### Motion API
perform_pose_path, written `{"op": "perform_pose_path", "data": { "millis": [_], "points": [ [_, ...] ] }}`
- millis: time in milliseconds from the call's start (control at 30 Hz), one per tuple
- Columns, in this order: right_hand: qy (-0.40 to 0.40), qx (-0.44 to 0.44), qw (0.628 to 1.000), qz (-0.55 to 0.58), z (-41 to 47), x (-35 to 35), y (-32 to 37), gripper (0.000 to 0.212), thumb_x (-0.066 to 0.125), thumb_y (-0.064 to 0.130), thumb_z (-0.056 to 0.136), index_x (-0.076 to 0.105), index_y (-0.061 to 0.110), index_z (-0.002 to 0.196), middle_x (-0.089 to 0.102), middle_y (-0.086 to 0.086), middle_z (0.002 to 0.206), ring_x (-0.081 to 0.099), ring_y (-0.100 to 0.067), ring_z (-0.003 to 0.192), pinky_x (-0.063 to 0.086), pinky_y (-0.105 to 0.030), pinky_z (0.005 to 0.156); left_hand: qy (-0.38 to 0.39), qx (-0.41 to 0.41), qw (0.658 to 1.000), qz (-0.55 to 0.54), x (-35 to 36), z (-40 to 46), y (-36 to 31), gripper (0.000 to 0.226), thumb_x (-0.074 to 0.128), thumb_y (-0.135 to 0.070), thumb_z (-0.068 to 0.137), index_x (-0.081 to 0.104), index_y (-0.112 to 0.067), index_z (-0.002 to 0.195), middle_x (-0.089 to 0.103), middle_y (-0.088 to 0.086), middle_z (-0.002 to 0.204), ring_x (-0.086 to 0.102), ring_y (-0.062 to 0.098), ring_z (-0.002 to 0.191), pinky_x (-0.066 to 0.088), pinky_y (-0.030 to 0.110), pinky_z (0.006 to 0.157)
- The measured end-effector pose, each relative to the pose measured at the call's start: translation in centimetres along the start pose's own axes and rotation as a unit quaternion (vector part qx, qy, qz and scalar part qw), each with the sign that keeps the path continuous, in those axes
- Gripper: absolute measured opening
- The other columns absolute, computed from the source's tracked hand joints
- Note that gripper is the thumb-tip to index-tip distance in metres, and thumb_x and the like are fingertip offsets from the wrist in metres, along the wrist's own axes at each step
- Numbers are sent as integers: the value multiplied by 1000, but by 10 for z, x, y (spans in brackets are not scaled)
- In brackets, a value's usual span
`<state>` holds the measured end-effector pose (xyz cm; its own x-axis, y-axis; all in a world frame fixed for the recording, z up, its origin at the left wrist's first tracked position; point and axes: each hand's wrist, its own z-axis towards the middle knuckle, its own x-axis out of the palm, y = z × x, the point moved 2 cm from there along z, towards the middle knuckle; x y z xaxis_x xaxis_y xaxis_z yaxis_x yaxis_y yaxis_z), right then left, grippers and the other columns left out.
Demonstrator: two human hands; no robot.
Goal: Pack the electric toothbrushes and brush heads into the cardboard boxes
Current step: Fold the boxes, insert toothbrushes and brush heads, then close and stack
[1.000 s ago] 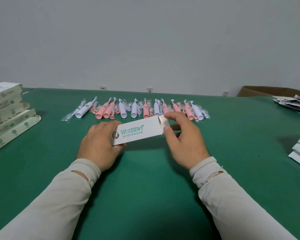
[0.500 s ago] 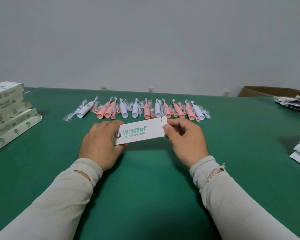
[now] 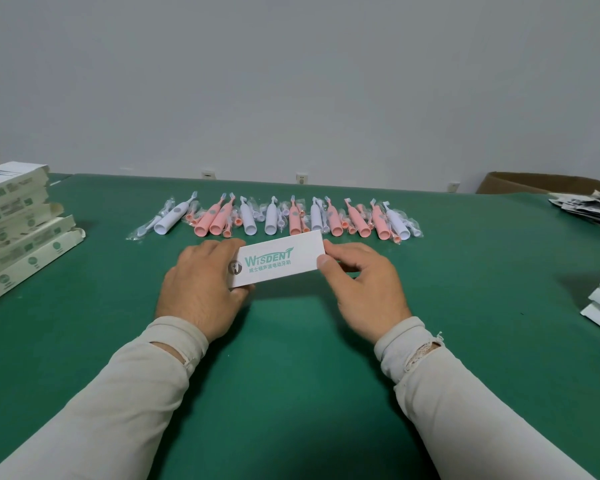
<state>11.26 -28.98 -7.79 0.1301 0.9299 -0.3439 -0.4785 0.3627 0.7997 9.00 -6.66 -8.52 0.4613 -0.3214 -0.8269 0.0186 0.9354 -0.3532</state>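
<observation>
Head view: the end flap that stood open a second ago is now tucked shut on the white printed cardboard box (image 3: 280, 261), clamped between left hand (image 3: 201, 289) and right hand (image 3: 361, 285) fingers; it looks ready for stacking. Pink and white electric toothbrushes (image 3: 291, 218) lie just beyond the fingers.

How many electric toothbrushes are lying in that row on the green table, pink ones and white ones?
Pink toothbrushes: 6
White toothbrushes: 5
Total: 11 (the small bagged brush heads between them are not counted)
</observation>
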Motion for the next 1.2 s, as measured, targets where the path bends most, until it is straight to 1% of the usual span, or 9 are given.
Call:
{"op": "perform_pose_path", "data": {
  "millis": [167,267,367,500,600,733,900,1033,1200],
  "points": [
    [9,18,1000,2,1,1,-5,28,67,26,92,72,32,119,68,25,100,61,8,87,42,-1,75,3,-7,1000,-11,0,-2,-1,66,73,-41,82,42,-36,140,53,-7,134,43,23,123,44,43,96],
    [-3,71,994,89,2,4,-7,31,68,20,92,64,37,117,71,25,105,63,2,70,50,-13,69,18,8,998,-62,2,-4,-4,76,76,-39,82,38,-31,147,47,-7,143,40,21,131,41,43,102],
    [-56,165,961,214,3,8,-9,29,69,14,93,57,31,114,74,5,109,69,-6,67,57,-24,67,33,44,992,-111,7,-8,-10,77,77,-31,82,39,-27,148,48,-5,141,43,19,130,38,38,108],
    [-63,246,912,324,-4,14,-7,26,68,12,94,59,10,118,77,-6,96,67,-5,62,56,-21,63,30,84,979,-186,13,-17,-29,73,81,-23,78,47,-23,142,51,-12,124,47,6,112,35,22,98],
    [-15,276,919,282,-20,28,0,19,67,17,94,65,11,112,75,-8,103,63,-2,58,54,-20,61,36,119,969,-214,17,-25,-45,67,83,-19,76,52,-24,136,55,-12,119,48,0,105,36,16,92],
    [22,299,934,194,-32,32,8,11,68,25,89,67,20,99,75,4,96,66,-8,67,54,-22,58,32,99,964,-244,13,-30,-52,64,83,-20,77,55,-25,134,58,-12,121,55,9,108,42,28,96],
    [-66,337,918,199,-38,-2,7,11,68,24,89,68,15,94,71,4,73,59,-5,50,53,-24,52,54,79,951,-295,16,-38,-61,53,84,-26,75,56,-33,118,63,-21,107,61,-3,99,42,13,85],
    [-110,345,908,213,-42,-22,6,8,68,23,90,69,17,95,72,2,80,62,-7,59,53,-24,55,86,67,932,-345,19,-41,-77,47,85,-23,75,57,-30,112,65,-17,110,62,-2,103,49,24,90],
    [-277,308,902,123,-50,-65,11,17,63,21,88,55,29,100,62,15,85,63,-11,78,44,-24,64,98,53,930,-352,18,-34,-111,34,85,-26,76,55,-30,92,66,-14,97,66,5,87,49,16,73]
  ]
}}
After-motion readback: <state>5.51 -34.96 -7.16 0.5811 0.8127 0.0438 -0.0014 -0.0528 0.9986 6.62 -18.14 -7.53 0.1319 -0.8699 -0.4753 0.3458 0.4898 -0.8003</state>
